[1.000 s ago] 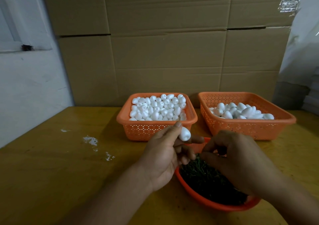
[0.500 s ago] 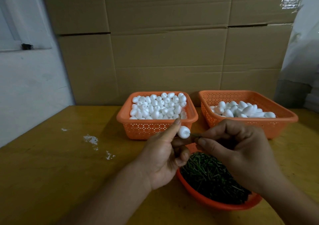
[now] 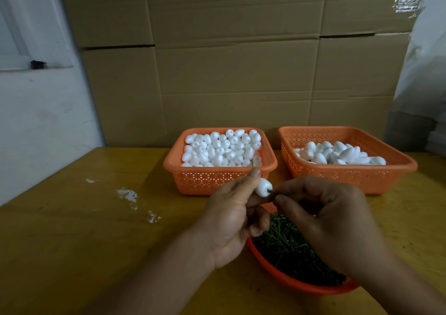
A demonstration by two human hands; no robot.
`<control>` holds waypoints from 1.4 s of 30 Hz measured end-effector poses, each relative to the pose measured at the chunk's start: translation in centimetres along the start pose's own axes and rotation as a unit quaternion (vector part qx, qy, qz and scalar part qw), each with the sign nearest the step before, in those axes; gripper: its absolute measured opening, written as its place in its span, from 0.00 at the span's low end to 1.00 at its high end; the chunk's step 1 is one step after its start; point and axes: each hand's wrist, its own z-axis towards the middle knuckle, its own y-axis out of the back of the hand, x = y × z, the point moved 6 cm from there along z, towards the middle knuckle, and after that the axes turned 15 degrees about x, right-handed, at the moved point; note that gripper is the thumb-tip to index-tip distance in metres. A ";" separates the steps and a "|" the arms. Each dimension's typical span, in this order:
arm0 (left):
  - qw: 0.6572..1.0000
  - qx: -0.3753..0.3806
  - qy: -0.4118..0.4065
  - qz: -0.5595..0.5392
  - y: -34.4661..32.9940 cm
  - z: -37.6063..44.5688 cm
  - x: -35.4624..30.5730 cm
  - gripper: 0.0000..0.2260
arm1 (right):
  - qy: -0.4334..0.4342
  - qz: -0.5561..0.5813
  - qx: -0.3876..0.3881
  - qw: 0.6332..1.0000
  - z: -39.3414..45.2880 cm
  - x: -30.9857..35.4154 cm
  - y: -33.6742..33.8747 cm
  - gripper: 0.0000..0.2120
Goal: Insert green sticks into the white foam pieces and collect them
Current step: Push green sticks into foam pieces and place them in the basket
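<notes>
A small white egg-shaped foam piece (image 3: pixel 263 187) is pinched in the left hand (image 3: pixel 233 218), a thin green stick (image 3: pixel 272 191) meeting its right end, held by the right hand (image 3: pixel 330 220). More foam pieces (image 3: pixel 223 149) fill two orange baskets (image 3: pixel 218 177); loose green sticks (image 3: pixel 284 242) fill a shallow orange dish (image 3: pixel 289 282).

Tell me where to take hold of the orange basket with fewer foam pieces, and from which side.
Grip the right basket by its flared rim, from the right side or front corner. The lip juts outward for fingers to hook, its perforated walls slope, and the left basket stands close on its other side.
</notes>
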 end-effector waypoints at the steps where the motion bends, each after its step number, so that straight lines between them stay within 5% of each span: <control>1: 1.000 0.000 -0.005 0.011 -0.1 0.0 -0.1 0.16 | -0.004 -0.005 -0.004 1.000 0.0 0.0 0.0 0.06; 18: 0.983 -0.023 -0.112 0.142 -0.4 -0.4 -0.9 0.17 | -0.005 -0.038 -0.025 0.999 -0.2 0.1 -0.6 0.04; 42: 0.922 0.003 -0.200 0.331 -1.3 -1.2 -3.0 0.12 | 0.018 0.071 -0.034 0.997 -0.2 -0.2 -0.7 0.08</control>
